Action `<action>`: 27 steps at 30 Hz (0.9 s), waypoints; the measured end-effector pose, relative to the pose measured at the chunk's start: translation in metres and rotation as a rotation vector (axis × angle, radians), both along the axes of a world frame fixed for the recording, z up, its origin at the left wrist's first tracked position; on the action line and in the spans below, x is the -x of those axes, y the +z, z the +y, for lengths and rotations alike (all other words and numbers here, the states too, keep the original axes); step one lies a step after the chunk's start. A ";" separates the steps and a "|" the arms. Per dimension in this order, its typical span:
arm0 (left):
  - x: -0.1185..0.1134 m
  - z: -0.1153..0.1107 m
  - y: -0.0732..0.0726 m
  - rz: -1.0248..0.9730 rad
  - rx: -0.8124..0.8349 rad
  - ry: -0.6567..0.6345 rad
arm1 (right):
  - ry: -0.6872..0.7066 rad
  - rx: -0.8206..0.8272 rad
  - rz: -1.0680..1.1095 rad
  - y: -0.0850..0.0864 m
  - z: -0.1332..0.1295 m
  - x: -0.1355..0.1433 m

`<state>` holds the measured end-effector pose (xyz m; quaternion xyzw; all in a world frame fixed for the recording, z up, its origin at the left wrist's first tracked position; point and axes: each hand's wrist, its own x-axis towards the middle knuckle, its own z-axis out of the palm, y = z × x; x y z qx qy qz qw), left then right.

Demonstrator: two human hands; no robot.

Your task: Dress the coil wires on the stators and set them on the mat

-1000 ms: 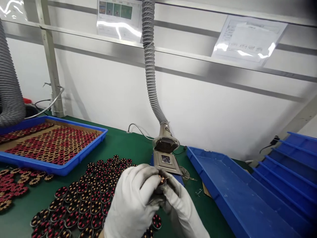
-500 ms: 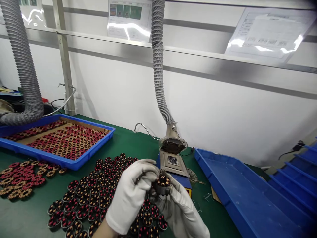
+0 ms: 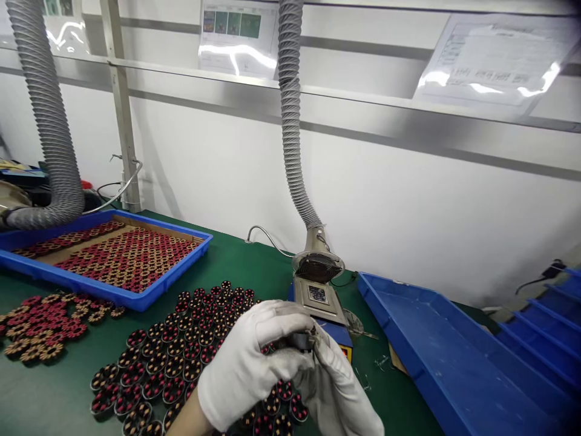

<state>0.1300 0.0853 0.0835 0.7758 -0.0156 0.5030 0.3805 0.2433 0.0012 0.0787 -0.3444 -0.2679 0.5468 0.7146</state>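
Observation:
Both my hands wear white gloves and meet around one motor stator in a dark ring (image 3: 300, 341), in front of the solder pot. My left hand (image 3: 254, 357) grips the ring from the left, fingers over its top and thumb below. From the right, my right hand (image 3: 333, 375) holds the same piece, its fingertips pressed against the side. The windings are hidden behind my left fingers. Beneath and to the left of my hands lie several ringed stators (image 3: 175, 366) with red and copper windings. Just behind them sits the solder pot (image 3: 318, 295).
A fume hose (image 3: 293, 121) hangs down to a hood (image 3: 318, 264) over the pot. At left is a blue tray (image 3: 136, 300) of stators, with loose bare stators (image 3: 45, 327) before it. Another blue tray (image 3: 408, 303) lies at right.
My left fingers have closed over the top of the stator, covering windings that were visible before. The ring has tilted, showing its side. My right hand stays nearly in place.

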 end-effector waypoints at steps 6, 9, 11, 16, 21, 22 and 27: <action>-0.001 0.001 -0.002 -0.011 0.068 -0.040 | 0.014 0.009 0.092 0.000 0.001 0.001; -0.001 0.001 -0.005 0.007 0.181 -0.002 | -0.015 -0.046 0.057 -0.002 0.004 0.004; 0.001 0.000 -0.005 -0.003 0.278 0.048 | -0.047 -0.073 0.027 -0.003 0.004 0.004; 0.008 -0.005 0.003 -0.020 0.532 0.119 | -0.014 -0.037 0.068 -0.001 0.005 0.004; 0.003 -0.007 0.004 0.047 0.418 0.026 | -0.033 -0.069 0.130 0.000 0.006 0.007; 0.002 -0.007 0.003 -0.005 0.414 0.037 | -0.023 -0.071 0.141 -0.001 0.006 0.006; 0.007 -0.009 0.006 -0.122 0.484 0.195 | 0.102 -0.075 0.214 -0.009 0.004 -0.006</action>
